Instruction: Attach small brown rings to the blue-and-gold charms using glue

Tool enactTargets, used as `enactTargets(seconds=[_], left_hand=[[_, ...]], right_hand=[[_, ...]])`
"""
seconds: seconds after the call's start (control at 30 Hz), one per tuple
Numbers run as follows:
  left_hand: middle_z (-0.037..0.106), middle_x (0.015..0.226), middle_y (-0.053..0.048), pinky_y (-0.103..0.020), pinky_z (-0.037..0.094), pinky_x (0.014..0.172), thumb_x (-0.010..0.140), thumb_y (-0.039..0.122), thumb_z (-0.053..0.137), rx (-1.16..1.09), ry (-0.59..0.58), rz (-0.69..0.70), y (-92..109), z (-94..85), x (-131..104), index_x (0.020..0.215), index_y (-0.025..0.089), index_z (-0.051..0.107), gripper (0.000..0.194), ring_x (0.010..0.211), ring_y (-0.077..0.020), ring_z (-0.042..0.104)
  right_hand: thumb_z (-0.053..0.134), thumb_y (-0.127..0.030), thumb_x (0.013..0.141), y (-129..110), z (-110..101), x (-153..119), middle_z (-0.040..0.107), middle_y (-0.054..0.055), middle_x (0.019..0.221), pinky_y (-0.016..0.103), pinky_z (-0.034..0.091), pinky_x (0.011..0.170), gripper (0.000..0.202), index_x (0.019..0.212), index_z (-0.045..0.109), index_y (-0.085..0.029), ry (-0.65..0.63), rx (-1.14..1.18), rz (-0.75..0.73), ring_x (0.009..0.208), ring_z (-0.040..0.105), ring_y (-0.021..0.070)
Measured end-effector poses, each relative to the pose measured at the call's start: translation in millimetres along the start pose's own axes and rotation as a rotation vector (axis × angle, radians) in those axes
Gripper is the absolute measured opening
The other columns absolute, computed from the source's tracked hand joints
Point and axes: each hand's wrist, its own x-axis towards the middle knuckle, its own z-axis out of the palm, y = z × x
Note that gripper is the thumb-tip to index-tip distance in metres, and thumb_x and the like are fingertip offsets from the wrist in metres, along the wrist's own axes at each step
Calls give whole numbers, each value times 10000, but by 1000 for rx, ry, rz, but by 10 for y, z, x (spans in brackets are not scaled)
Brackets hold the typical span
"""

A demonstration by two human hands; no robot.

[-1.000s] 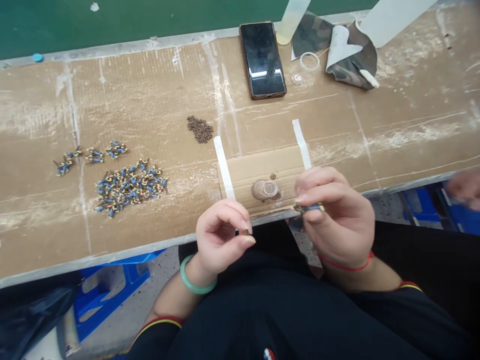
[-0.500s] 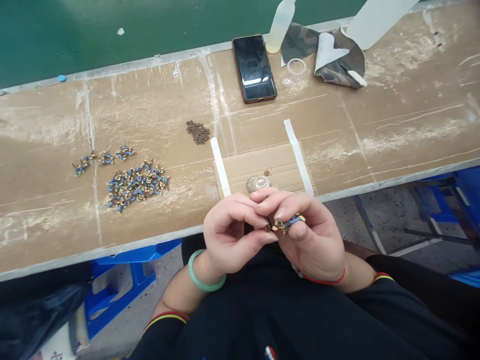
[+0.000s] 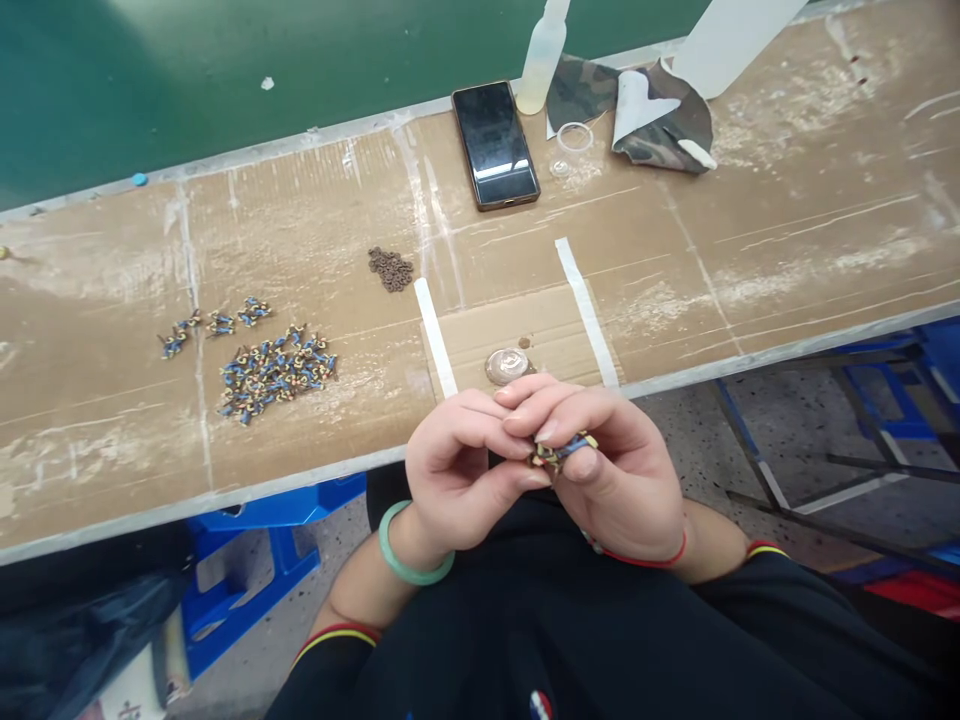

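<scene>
In front of my body I hold a tiny painted figurine (image 3: pixel 571 446), blue and yellow, in my right hand (image 3: pixel 619 470); thumb and fingers pinch it. My left hand (image 3: pixel 469 465) is closed, its thumb and fingertips against the figurine's left end. A small brown piece is mostly hidden between those fingertips. Just beyond my hands, a round dish of brown glossy stuff (image 3: pixel 508 366) sits on a cardboard piece (image 3: pixel 480 325). To the left lies a pile of similar figurines (image 3: pixel 277 372), with a few more set apart (image 3: pixel 221 323). Small brown rings (image 3: pixel 391 269) are heaped farther back.
White strips (image 3: pixel 587 310) lie along the cardboard's sides. Toward the back are a phone (image 3: pixel 496 145), a translucent bottle (image 3: pixel 543 62), a clear ring (image 3: pixel 575 137) and camouflage cloth scraps (image 3: pixel 660 120). A blue stool (image 3: pixel 251 570) stands below the table's edge.
My left fingertips have come in against the figurine, and the brown piece between them shows less. The view has shifted slightly; the things on the table stay put.
</scene>
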Motion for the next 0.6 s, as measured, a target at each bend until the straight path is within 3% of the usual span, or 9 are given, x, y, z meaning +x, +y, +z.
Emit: enactTargets(seconds=[0.27,0.43,0.6], left_hand=[[756,925,2,-269,651,810,1022,295,850,17,33,5,6,62,-38,1030,240,750,114,849,-141,766],[781,986,-10,-271,665,818,1049,285,807,36,120,57,-58,158,-125,1117,261,788,75,874,-142,786],[787,1089,-23,-256,677,907,1074,184,742,112,128,131,-108,197,-171,1309,282,792,260,1021,-140,800]], right_hand=[[812,-394,1042,25,26,-9,898,15,1045,492,692,1085,77,1082,863,-352,33,-37,-56,1111,845,253],[828,-411,1032,68,55,-37,887,12,1045,413,725,976,70,1057,855,-351,116,-42,-92,1065,847,224],[825,-384,1039,112,82,-48,884,-3,1118,358,729,932,68,1096,862,-377,191,-41,-147,1027,848,189]])
